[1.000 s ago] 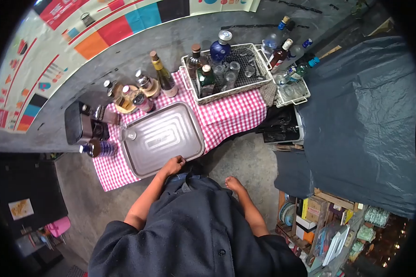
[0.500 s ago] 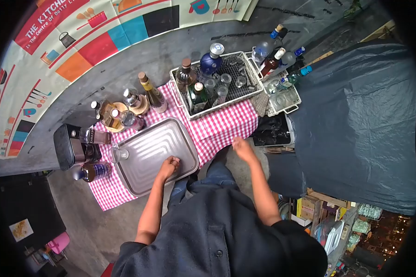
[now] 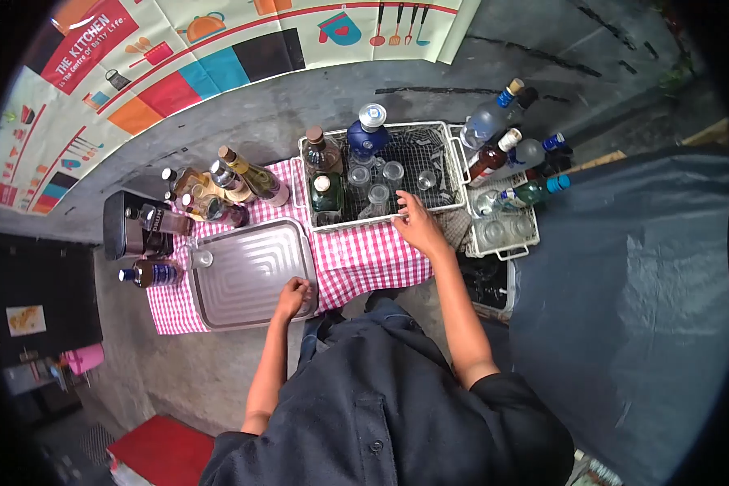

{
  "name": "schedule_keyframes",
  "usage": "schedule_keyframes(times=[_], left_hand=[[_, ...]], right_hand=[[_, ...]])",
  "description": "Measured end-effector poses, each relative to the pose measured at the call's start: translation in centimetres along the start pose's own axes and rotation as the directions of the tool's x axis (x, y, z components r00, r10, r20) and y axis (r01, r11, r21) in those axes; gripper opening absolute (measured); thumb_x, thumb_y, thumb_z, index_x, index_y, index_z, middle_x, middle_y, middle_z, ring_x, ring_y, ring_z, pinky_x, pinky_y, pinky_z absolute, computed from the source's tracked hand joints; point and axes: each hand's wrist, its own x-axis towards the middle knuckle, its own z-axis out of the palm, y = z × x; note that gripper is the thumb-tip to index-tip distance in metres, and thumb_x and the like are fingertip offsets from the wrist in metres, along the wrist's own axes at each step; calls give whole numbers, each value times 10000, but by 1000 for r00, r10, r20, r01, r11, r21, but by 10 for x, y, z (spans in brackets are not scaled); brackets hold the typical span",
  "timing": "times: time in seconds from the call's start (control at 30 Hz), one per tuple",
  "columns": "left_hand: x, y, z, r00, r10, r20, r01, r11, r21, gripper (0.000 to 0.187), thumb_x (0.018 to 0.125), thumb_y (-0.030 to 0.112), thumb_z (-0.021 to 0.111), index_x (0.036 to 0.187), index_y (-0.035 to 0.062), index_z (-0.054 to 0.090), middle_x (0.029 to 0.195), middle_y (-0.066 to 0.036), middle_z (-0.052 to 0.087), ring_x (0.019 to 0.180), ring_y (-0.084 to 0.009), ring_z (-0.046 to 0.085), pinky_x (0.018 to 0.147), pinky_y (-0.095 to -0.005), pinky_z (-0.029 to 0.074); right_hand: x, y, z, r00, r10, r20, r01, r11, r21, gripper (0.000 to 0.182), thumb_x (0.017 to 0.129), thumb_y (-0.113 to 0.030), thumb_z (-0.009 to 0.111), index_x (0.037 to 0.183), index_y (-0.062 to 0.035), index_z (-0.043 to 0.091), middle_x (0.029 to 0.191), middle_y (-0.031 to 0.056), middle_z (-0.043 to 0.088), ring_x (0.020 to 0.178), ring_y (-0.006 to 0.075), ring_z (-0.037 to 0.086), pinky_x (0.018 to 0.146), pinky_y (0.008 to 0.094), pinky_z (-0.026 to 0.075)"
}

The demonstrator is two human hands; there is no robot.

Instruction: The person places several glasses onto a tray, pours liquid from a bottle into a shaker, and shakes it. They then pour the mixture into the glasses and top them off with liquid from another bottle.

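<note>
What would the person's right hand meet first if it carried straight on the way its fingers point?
The right hand is at the wire basket's front rim, fingers pointing in. Going on, it would probably reach the empty glasses first, though depth is hard to judge.

Dark navy short-sleeved shirt, buttons down the front, bare forearms, blue jeans

A kitchen poster (image 3: 219, 40) hangs at eleven o'clock. Loose bottles (image 3: 219, 190) cluster at ten, a dark tarp (image 3: 640, 283) spreads at three, a red box (image 3: 158, 454) sits at seven.
</note>
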Motion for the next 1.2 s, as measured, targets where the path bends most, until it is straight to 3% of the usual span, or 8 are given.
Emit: schedule_keyframes(times=[0.07, 0.17, 0.27, 0.6, 0.87, 1.0, 1.1, 1.2], left_hand=[[10, -11, 27, 987, 158, 10, -150, 913, 380, 240, 909, 145, 587, 1092, -10, 568, 896, -131, 656, 842, -255, 637, 776, -356, 515], [-2, -1, 68, 985, 168, -32, -132, 864, 486, 379, 860, 146, 616, 1186, -34, 541, 1174, -251, 575, 1075, -388, 584, 933, -404, 472], [-16, 6, 88, 976, 208, -59, -136, 802, 581, 411, 848, 131, 618, 1210, -35, 518, 1254, -265, 518, 1150, -415, 532, 976, -426, 443], [-34, 5, 106, 972, 208, -109, -97, 776, 623, 496, 839, 169, 636, 1264, -32, 477, 1299, -262, 467, 1198, -429, 495, 1001, -447, 426], [-26, 12, 107, 983, 144, -115, -29, 737, 676, 533, 850, 229, 634, 1287, -28, 468, 1330, -269, 439, 1209, -437, 488, 1013, -462, 421], [-25, 13, 108, 980, 160, -119, -38, 735, 677, 522, 851, 234, 629, 1276, -31, 484, 1309, -271, 456, 1201, -432, 492, 1013, -457, 423], [-21, 8, 103, 976, 201, -88, -92, 741, 665, 517, 854, 229, 625, 1277, -34, 490, 1289, -270, 494, 1195, -421, 503, 1020, -451, 413], [-33, 25, 105, 972, 215, -92, -122, 801, 586, 513, 856, 227, 624, 1274, -37, 490, 1268, -275, 518, 1201, -417, 500, 1019, -444, 410]], right_hand=[[17, 10, 0, 997, -30, 69, 30, 1000, 1, 654, 860, -196, 653, 1415, -41, 343, 1321, 210, 501, 1155, 328, 565, 957, 409, 475], [35, 17, -2, 984, -60, 166, 65, 998, -25, 730, 841, -246, 667, 1439, -38, 303, 1396, 237, 442, 1249, 390, 494, 1023, 442, 434], [49, 19, 2, 970, -111, 215, 122, 992, -40, 769, 835, -251, 674, 1464, -68, 273, 1446, 226, 400, 1278, 406, 461, 1048, 453, 420], [57, 42, 29, 965, -261, 26, 259, 964, 57, 683, 803, -200, 711, 1391, -140, 368, 1361, 162, 498, 1161, 407, 554, 948, 465, 494], [51, 54, 30, 944, -320, -80, 328, 937, 121, 621, 749, -185, 761, 1274, -100, 439, 1203, 164, 556, 1080, 395, 594, 856, 455, 521], [44, 59, 22, 987, -160, -17, 160, 956, 245, 608, 736, -175, 784, 1243, -91, 459, 1139, 165, 609, 1018, 308, 644, 788, 398, 545], [43, 84, 28, 961, -218, -170, 258, 928, 268, 618, 729, -177, 793, 1241, -91, 460, 1106, 167, 625, 986, 280, 657, 796, 376, 544], [32, 79, 14, 967, -169, -193, 248, 811, 531, 603, 728, -52, 788, 1224, -63, 444, 1071, 100, 601, 979, 184, 632, 848, 312, 517]])
